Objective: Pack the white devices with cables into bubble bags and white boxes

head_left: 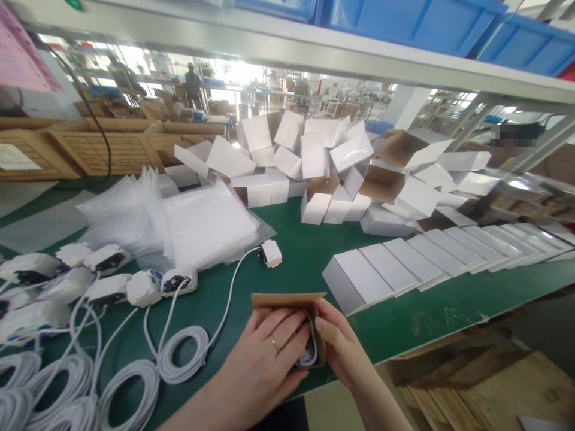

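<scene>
A small cardboard box [287, 299], brown inside with its flap raised, is held at the green table's near edge. My left hand [274, 353], a ring on one finger, curls over the open mouth with its fingers partly inside. My right hand [341, 341] grips the box's right side, thumb at the rim. Inside lies a greyish-white looped bundle [309, 353], partly hidden by my left fingers; I cannot tell whether it is cable or wrap. Left of my hands is a coiled white cable [184, 354], joined to a white plug-like unit [271, 254].
More white units [144, 287] with coiled cables crowd the left. Behind them lie bubble-wrap bags [202, 221]. Open white boxes [314, 155] are heaped at the back, and closed white boxes [381, 269] form a row rightward. A shelf with blue bins [404, 24] spans overhead.
</scene>
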{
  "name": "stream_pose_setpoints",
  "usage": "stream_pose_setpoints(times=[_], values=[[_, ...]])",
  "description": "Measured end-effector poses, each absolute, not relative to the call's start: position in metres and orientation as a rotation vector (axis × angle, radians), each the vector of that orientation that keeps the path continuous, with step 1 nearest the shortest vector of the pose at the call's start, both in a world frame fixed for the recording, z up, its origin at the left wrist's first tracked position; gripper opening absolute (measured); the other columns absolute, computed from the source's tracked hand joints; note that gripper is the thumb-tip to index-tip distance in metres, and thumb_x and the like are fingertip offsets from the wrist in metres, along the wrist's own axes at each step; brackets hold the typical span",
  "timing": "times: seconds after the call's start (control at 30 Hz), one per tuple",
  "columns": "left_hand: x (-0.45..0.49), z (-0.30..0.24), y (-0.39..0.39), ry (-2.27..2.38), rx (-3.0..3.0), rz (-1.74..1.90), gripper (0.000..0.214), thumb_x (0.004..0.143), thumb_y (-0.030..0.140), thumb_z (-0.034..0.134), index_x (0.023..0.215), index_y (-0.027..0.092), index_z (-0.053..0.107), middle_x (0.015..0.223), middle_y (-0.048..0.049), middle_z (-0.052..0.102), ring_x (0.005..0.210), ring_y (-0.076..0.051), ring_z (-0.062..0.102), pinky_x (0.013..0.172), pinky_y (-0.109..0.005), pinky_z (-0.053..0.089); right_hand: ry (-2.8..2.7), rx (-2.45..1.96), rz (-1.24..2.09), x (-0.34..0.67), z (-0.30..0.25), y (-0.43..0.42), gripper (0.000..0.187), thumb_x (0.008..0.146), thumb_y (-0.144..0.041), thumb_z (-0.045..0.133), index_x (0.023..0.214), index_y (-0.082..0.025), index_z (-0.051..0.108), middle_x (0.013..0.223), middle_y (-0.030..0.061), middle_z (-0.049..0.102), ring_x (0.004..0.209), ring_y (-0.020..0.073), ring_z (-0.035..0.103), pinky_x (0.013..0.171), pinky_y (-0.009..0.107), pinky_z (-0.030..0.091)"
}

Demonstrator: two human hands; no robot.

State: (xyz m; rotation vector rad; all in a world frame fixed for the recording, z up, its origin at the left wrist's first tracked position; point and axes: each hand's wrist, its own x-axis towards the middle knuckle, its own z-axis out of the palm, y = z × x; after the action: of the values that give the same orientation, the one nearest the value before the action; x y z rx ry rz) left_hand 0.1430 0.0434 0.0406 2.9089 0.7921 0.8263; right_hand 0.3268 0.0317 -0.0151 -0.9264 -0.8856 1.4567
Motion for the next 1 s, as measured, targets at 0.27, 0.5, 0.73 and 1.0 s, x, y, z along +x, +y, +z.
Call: stream_pose_setpoints(times=[0.27,0.5,0.73,1.0], values=[[0.135,0.031,0.039,0.757,2.877,1.048,0.030,0.106,0.022,0.049,0.130,0.008,0.062,0.127,-0.0141,0.068,0.127,-0.025,0.060,0.113,-0.043,0.050,-1.008,-0.891,1.573,0.328,-0.006,0.036,0.055,0.086,-0.062,0.075,0.125,-0.023,0.068,0.119,0.0096,0.071,0.106,0.0262,0.066,0.095,0.037,0.052],[0.134,0.013,0.038,0.771,2.645,1.205,0.033,0.110,0.032,0.041,0.125,0.013,0.064,0.122,-0.0139,0.066,0.125,-0.025,0.059,0.112,-0.042,0.051,-0.999,-1.016,1.623,0.324,-0.003,0.043,0.055,0.076,-0.059,0.086,0.113,-0.020,0.073,0.100,0.0054,0.073,0.090,0.0199,0.065,0.078,0.027,0.050],[0.127,0.030,0.038,0.788,2.762,1.129,0.033,0.109,0.035,0.045,0.119,0.009,0.064,0.111,-0.0143,0.069,0.111,-0.025,0.065,0.103,-0.039,0.058,-0.913,-1.017,1.658,0.321,-0.003,0.040,0.058,0.074,-0.060,0.086,0.115,-0.021,0.072,0.108,0.0057,0.073,0.094,0.0199,0.065,0.082,0.027,0.050],[0.127,0.020,0.040,0.751,2.669,1.177,0.028,0.105,0.033,0.055,0.120,0.011,0.065,0.110,-0.0137,0.070,0.108,-0.025,0.067,0.100,-0.040,0.059,-0.968,-1.036,1.642,0.319,-0.001,0.042,0.052,0.073,-0.057,0.088,0.109,-0.021,0.075,0.101,0.0040,0.074,0.089,0.0188,0.065,0.080,0.026,0.051]])
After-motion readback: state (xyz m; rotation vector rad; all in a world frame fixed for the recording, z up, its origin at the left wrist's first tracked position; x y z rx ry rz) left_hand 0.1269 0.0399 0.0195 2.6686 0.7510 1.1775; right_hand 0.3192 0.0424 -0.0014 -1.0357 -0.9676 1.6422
